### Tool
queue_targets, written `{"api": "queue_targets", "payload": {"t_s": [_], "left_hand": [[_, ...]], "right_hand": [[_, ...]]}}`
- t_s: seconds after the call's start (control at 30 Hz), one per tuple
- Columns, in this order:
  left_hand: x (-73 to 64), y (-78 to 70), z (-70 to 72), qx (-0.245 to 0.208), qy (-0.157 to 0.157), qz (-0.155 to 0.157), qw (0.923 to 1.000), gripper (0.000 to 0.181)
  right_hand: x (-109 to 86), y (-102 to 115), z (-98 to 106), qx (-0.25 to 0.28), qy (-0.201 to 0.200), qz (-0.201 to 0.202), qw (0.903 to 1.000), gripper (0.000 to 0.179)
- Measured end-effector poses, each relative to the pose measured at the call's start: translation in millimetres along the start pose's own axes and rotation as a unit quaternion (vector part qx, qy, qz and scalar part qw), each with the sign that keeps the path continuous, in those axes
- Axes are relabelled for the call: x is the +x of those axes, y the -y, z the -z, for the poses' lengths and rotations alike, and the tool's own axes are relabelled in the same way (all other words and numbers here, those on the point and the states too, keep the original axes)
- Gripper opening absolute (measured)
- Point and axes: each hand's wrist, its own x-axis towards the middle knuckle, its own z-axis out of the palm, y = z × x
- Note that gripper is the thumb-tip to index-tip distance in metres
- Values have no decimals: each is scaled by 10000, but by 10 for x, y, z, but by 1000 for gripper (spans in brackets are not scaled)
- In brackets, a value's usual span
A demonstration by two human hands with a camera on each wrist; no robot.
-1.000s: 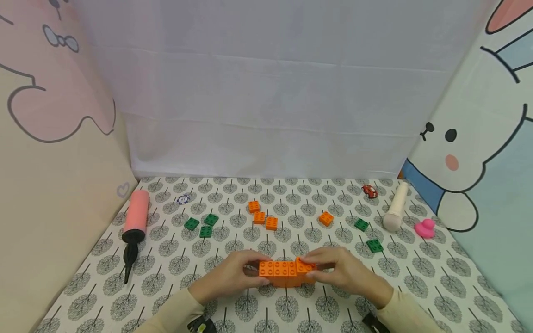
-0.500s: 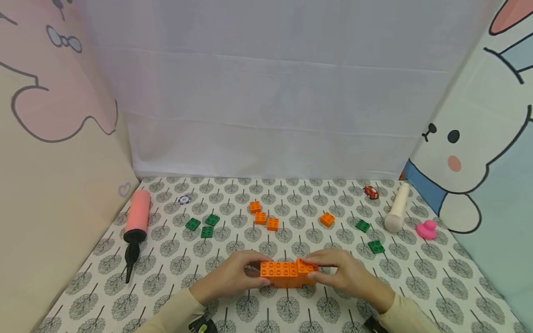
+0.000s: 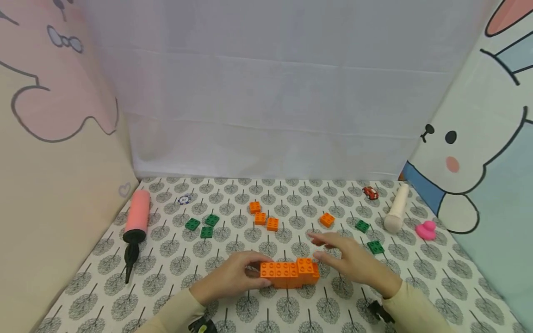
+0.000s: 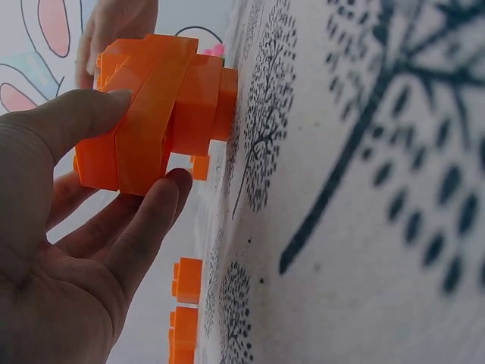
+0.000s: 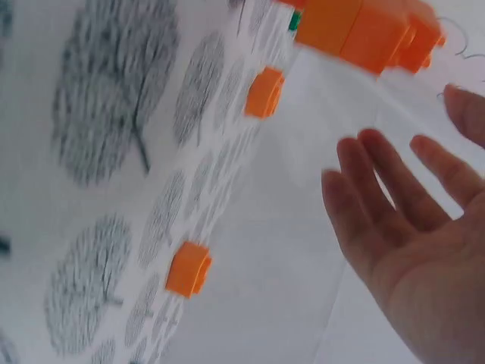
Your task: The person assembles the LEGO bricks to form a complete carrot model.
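An orange stack of toy building blocks (image 3: 281,275) stands near the front middle of the table, with one block (image 3: 305,265) raised on top toward its right end. My left hand (image 3: 235,275) grips the stack's left end between thumb and fingers; in the left wrist view the thumb lies on one side of the blocks (image 4: 151,114) and fingertips on the other. To the right of the stack my right hand (image 3: 354,259) holds nothing, its fingers spread apart. The right wrist view shows that hand (image 5: 417,227) apart from the stack (image 5: 364,34).
Loose orange blocks (image 3: 260,218) lie behind the stack, another orange block (image 3: 326,219) right of them. Green blocks (image 3: 207,232) sit at left, more green blocks (image 3: 375,247) at right. Around the edges are a pink pump (image 3: 137,212), a toy car (image 3: 370,193), a white cylindrical object (image 3: 397,208) and a pink duck (image 3: 426,230).
My right hand has let go of the stack's right end and moved right and away, its fingers opening. The left hand and the stack stay in place.
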Motion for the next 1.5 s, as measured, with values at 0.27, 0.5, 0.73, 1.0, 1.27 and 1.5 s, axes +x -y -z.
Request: {"api": "queue_targets", "payload": {"t_s": [0.27,0.5,0.73,1.0,1.27,1.5], "left_hand": [[-18,2,25,188,-75,77,9998,43],[-18,5,16,129,-46,68,9999,43],[11,14,24,66,33,-147,9999,41],[24,-9,13,154,31,-150,9998,40],[35,-4,3,203,17,-114,9997,40],[15,8,8,265,1,-63,9996,42]], "right_hand": [[326,-469,161,-1563,-515,-824,9829,53],[493,-681,236,-1945,28,-1468,9699,56],[596,-755,163,-2127,191,-1457,9660,48],[596,-816,159,-1618,-102,-1418,9765,39],[491,-543,216,-1400,-645,-704,9855,34],[307,-85,126,-1072,-975,385,9887,33]]}}
